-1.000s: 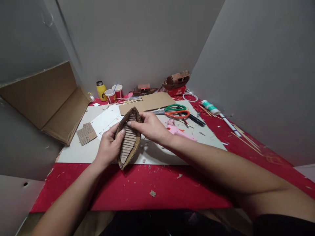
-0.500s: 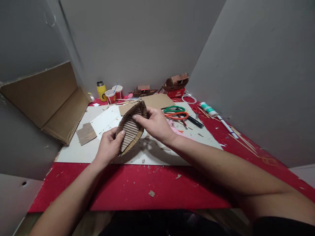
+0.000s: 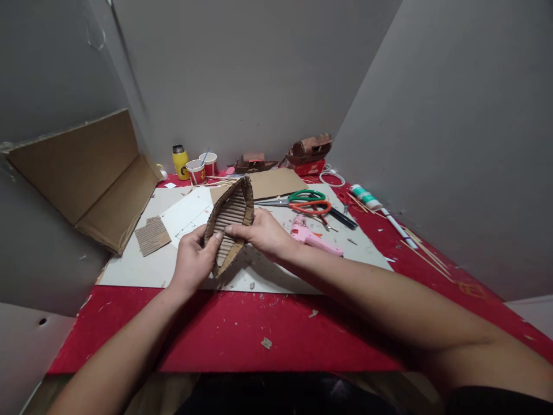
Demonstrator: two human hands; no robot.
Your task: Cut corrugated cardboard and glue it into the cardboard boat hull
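A boat-shaped cardboard hull (image 3: 233, 210), with ridged corrugation inside and raised side walls, is held tilted above the white board (image 3: 129, 268). My left hand (image 3: 195, 257) grips its near left side, thumb over the rim. On the right side my right hand (image 3: 264, 233) is closed round the wall, its thumb pressed onto the ridged inside close to the left thumb. The fingers behind the hull are hidden. Just beyond my right hand lie scissors (image 3: 310, 202) with green and orange handles, and a pink glue gun (image 3: 313, 237).
A corrugated cardboard scrap (image 3: 152, 236) and a marked paper sheet (image 3: 185, 213) lie left. Behind stand a yellow bottle (image 3: 180, 163), paper cups (image 3: 196, 173) and brown model boats (image 3: 310, 150). A large folded cardboard sheet (image 3: 86, 173) leans left; thin sticks (image 3: 427, 251) lie right.
My right hand has slid down the hull toward me, bringing its thumb near the left one. The scissors' blades and the glue gun now show more. The left hand keeps its hold.
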